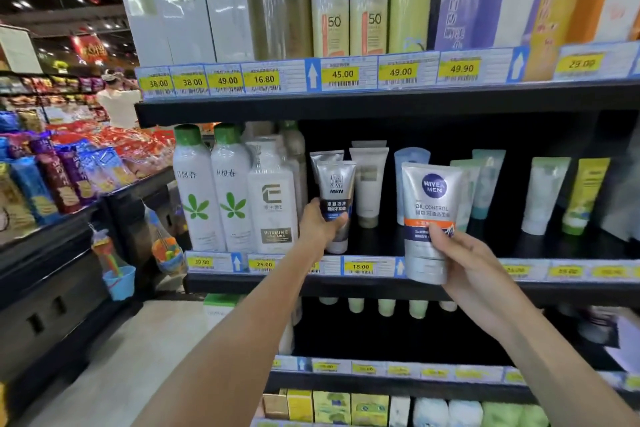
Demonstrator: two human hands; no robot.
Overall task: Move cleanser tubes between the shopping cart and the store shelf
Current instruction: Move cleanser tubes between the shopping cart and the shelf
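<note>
Our right hand (464,263) grips the silver tube (429,218) low down, label outward, just before the shelf (346,282) edge. Our left hand (320,224) clasps the grey tube (336,198) standing there, probably steadying it. No cart shows.

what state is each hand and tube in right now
left hand: grips the dark MEN tube, upright on the middle shelf
right hand: holds the Nivea Men tube, upright, in front of the shelf edge
white tube: standing untouched on the shelf
</note>
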